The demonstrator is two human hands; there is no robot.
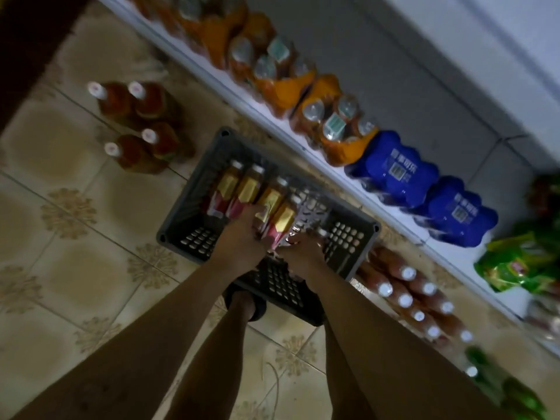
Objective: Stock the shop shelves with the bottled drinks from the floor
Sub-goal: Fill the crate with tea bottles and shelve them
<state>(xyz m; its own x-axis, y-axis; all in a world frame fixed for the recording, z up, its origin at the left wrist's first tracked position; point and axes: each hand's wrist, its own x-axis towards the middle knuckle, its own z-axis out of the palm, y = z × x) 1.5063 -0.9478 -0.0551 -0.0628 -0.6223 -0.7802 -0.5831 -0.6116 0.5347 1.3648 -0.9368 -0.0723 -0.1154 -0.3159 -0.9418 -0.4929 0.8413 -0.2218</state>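
A grey plastic crate (pixel 194 237) stands on the tiled floor in front of the low white shelf (pixel 303 147). Several bottles with gold and red labels (pixel 239 189) lie side by side in it, caps toward the shelf. My left hand (pixel 242 237) reaches into the crate and grips the lower part of one bottle (pixel 271 198). Beside it, my right hand (pixel 304 248) curls its fingers round the base of the neighbouring bottle (pixel 285 216). The bottles' lower ends are hidden under my hands.
Several large amber bottles (pixel 138 122) stand on the floor at the left. The shelf carries orange shrink-wrapped packs (pixel 281 83), blue packs (pixel 394 171) and green packs (pixel 515 262). White-capped bottles (pixel 418 298) lie at the right. My foot (pixel 245 304) is beside the crate.
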